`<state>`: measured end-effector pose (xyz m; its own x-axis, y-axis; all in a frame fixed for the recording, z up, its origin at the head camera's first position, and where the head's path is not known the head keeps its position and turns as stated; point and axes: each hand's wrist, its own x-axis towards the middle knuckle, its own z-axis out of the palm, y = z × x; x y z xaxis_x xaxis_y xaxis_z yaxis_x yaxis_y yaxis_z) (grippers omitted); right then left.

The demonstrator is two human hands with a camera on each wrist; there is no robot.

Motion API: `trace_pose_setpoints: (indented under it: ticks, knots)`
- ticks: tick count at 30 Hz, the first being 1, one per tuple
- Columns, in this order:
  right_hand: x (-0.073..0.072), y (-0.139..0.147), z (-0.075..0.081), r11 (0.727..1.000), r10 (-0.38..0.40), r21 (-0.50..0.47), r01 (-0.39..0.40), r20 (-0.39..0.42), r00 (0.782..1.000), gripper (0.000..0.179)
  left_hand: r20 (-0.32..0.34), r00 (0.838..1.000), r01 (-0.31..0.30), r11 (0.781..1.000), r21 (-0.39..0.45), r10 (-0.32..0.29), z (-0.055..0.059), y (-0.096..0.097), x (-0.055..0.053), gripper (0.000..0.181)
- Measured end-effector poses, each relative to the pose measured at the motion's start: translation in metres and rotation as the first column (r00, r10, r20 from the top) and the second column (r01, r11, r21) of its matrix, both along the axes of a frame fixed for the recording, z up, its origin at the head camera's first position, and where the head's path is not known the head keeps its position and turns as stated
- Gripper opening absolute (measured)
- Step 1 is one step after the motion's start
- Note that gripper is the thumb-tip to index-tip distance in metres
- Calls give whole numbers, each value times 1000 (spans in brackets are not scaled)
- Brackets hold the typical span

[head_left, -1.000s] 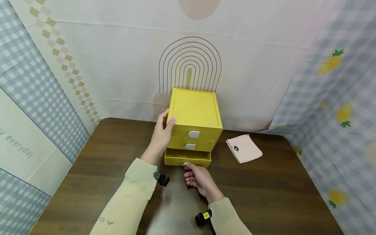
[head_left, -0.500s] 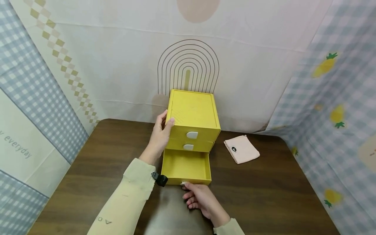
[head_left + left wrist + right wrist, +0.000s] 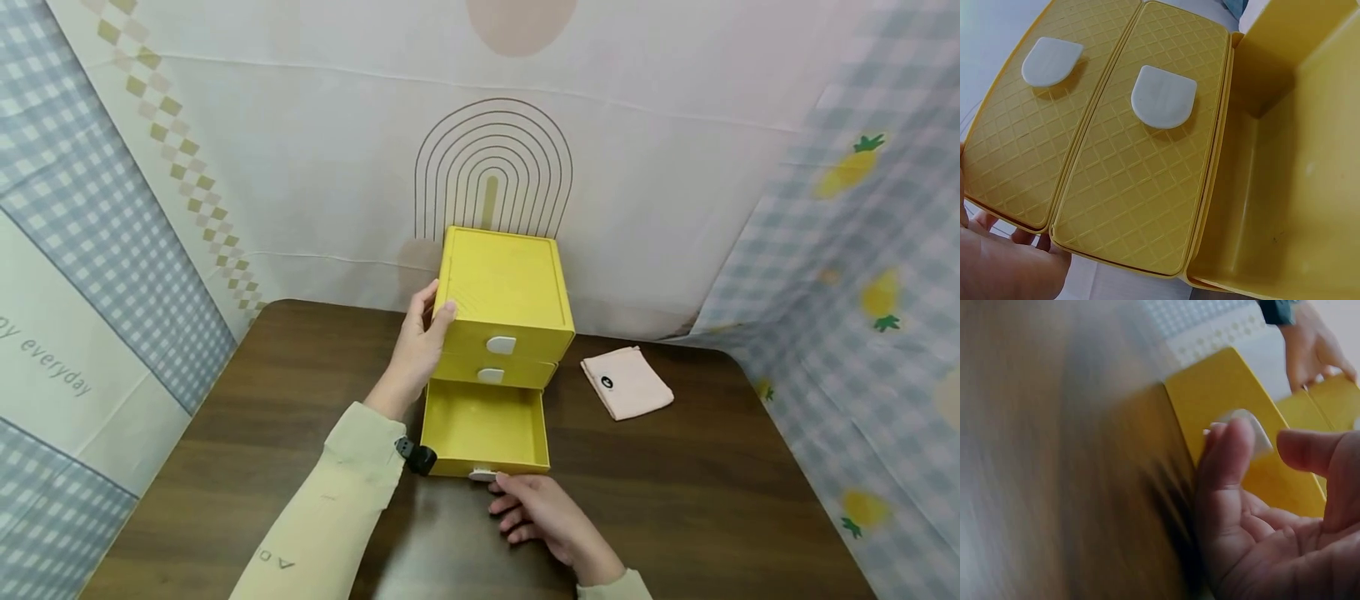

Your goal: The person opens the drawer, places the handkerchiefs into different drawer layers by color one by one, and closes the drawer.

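Observation:
A yellow three-drawer cabinet (image 3: 504, 279) stands on the table near the back wall. Its bottom drawer (image 3: 487, 421) is pulled far out, and nothing lies in the part that shows. My left hand (image 3: 414, 354) holds the cabinet's left side, thumb at the top front edge and fingers along the side wall. Just in front of the drawer is my right hand (image 3: 546, 518), its thumb and forefinger spread apart beside the white handle (image 3: 1254, 428). In the left wrist view, the upper and middle drawers, each with a white handle (image 3: 1165, 97), are closed.
A folded pink cloth (image 3: 628, 383) with a dark round mark lies on the brown wooden table (image 3: 675, 500), right of the cabinet. A pale patterned curtain (image 3: 315, 167) hangs close behind, with blue checked fabric at both sides.
The bottom drawer has come out toward me, drawn by its handle in my right hand. That hand has now let go and moved slightly right. My left hand stays on the cabinet.

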<state>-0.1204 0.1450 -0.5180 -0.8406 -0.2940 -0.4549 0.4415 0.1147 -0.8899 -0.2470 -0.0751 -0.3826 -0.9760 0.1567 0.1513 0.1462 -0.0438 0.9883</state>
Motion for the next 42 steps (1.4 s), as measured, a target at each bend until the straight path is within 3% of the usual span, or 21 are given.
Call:
trace_pose_setpoints:
  ticks: [11,14,18,21,24,30,35,42]
  knots:
    - [-8,66,15,974,132,192,-118,-62,989,54,12,1000,-15,1000,-17,15,3,-3,3,58]
    - [-12,82,16,966,125,236,-101,-86,989,54,25,999,-22,1000,-19,22,2,-4,4,59]
    - [-18,99,20,946,57,324,-15,-119,991,57,15,1000,-20,1000,-7,20,0,-6,5,59]
    - [-25,110,23,914,-29,395,91,-160,987,56,4,1000,-7,1000,1,7,-1,-5,5,59]
    - [-34,121,26,862,-80,471,189,-243,967,57,2,1000,-5,1000,4,5,0,-4,6,59]
    - [-51,142,32,746,-76,589,311,-389,918,73,-18,1000,-1,1000,14,1,3,-3,4,58]
    - [-63,155,33,697,-74,613,372,-454,888,81,-13,1000,1,1000,0,-1,3,-2,3,58]
    - [-86,163,28,614,-107,610,501,-565,818,80,-9,1000,-4,1000,-5,4,1,-2,3,59]
